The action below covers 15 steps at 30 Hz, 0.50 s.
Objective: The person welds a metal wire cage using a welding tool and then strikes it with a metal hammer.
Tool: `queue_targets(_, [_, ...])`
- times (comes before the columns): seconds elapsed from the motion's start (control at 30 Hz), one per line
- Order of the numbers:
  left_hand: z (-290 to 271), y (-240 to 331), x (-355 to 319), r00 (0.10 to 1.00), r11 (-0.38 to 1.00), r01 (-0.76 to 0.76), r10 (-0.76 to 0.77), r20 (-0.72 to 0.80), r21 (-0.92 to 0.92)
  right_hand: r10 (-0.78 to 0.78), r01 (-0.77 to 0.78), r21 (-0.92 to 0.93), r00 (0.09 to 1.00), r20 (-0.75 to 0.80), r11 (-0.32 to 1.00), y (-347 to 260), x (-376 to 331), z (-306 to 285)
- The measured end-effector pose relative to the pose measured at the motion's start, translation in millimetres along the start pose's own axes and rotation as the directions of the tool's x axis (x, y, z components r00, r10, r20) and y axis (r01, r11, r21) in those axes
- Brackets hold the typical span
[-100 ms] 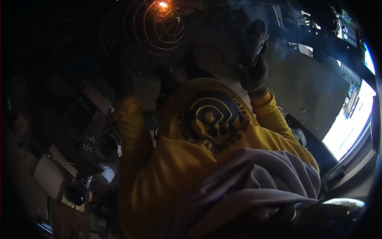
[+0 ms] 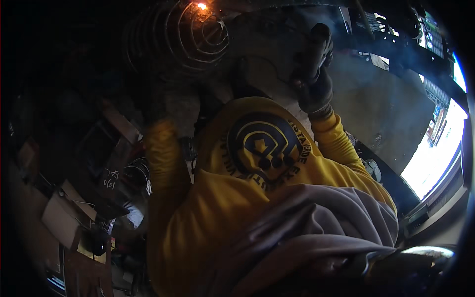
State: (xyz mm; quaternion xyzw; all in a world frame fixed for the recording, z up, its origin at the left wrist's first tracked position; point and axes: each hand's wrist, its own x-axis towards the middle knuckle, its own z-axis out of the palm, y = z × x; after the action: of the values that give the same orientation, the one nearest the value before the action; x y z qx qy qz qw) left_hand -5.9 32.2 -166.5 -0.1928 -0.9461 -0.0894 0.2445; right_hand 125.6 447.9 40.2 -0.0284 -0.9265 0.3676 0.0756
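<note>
My right hand (image 2: 316,94), in a dark knit-cuffed glove, is raised ahead at the right. Its fingers seem closed round a dark, long-shaped tool (image 2: 318,47) whose kind I cannot make out. At the upper middle is a ringed metal coil or cage (image 2: 173,37), with a bright orange glow (image 2: 202,6) at its far edge. My left forearm, in a yellow sleeve (image 2: 163,143), reaches up toward the coil's near side. Beyond that cuff my left hand is lost in deep shadow, so its fingers do not show.
A thin dark cable (image 2: 271,62) curves across the floor between the coil and my right hand. Bluish smoke drifts at the upper right. Cartons (image 2: 59,218) and clutter lie at the left. A dark flat panel (image 2: 381,109) stands at the right, before a bright opening (image 2: 435,153).
The coil's rings and the tool at my right hand show a little more clearly now. My arms hold almost the same place, and the glow stays at the coil's far edge.
</note>
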Motion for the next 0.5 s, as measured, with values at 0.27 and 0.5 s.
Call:
queue_targets(0.27, [-31.4, 37.9, 32.8, 0.824, 0.777, 0.56, -0.485, 0.294, -0.287, 0.092, -0.093, 0.09, 0.996, 0.011, 0.992, -1.2, -0.5, 1.3])
queue_targets(0.5, [-52.0, 51.1, 48.9, 0.76, 0.657, 0.65, -0.549, 0.348, -0.382, -0.093, 0.092, 0.076, 0.996, 0.007, 0.993, 0.6, 5.3, 4.3])
